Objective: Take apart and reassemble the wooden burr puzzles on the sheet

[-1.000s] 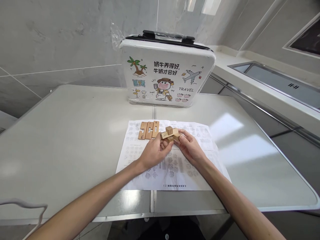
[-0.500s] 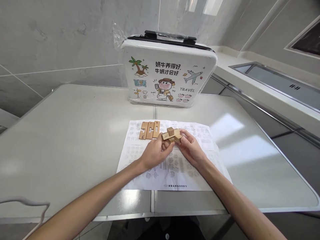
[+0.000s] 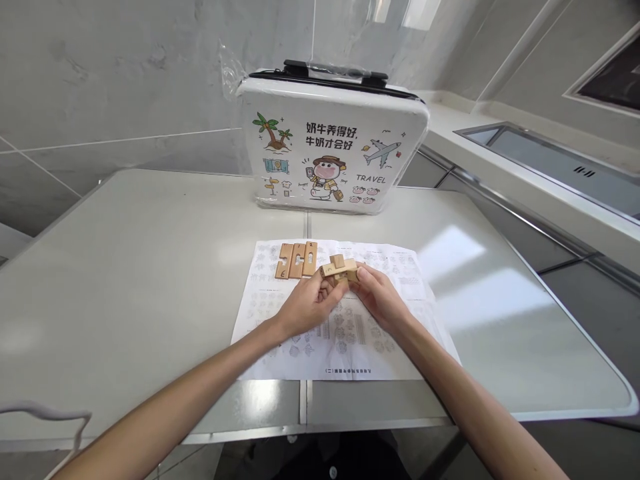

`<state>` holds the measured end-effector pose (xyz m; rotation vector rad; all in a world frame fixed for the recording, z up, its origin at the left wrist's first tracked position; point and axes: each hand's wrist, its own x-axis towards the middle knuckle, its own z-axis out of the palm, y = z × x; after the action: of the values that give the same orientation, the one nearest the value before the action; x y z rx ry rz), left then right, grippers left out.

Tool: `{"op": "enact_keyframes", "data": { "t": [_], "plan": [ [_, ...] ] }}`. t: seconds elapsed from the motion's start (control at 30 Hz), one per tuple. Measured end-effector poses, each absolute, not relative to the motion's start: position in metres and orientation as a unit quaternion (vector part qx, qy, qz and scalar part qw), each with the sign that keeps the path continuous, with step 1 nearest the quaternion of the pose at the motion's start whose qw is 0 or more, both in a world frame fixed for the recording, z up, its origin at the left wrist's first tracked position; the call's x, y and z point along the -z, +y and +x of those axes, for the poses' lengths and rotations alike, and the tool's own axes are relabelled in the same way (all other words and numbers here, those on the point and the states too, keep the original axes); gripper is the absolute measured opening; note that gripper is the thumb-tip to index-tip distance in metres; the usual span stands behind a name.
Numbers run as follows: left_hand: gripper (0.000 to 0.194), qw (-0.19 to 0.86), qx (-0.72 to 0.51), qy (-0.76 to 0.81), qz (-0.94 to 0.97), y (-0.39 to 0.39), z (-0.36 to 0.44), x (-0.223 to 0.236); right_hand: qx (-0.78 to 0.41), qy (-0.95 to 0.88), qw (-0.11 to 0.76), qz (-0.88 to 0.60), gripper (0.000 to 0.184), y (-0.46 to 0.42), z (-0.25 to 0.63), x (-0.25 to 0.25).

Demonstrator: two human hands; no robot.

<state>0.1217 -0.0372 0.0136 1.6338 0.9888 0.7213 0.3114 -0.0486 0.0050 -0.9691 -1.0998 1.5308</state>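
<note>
Both hands meet over a printed paper sheet (image 3: pixel 350 347) on the table. My left hand (image 3: pixel 309 305) and my right hand (image 3: pixel 377 298) pinch a small cluster of interlocked wooden puzzle blocks (image 3: pixel 340 268) between their fingertips, held just above the sheet. The left fingers grip its near left end, the right fingers its right side. Three flat notched wooden pieces (image 3: pixel 296 260) lie side by side on the sheet, just left of the cluster and beyond my left hand.
A white case with cartoon travel pictures (image 3: pixel 333 143) stands upright at the table's far edge, behind the sheet. The grey table (image 3: pixel 125 267) has a seam down its middle. A counter with a recessed panel (image 3: pixel 550 167) runs along the right.
The hands have turned the wooden cluster slightly and drawn it a little nearer together. The three flat pieces have not moved.
</note>
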Motion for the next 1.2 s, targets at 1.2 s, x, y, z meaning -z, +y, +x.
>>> {"op": "enact_keyframes", "data": {
  "t": [1.2],
  "plan": [
    [0.067,0.525,-0.363,0.395,0.661,-0.0412,0.1222,-0.0148,-0.657,-0.476,0.467,-0.351,0.048,-0.0480,0.3152,-0.0049]
  ]
}}
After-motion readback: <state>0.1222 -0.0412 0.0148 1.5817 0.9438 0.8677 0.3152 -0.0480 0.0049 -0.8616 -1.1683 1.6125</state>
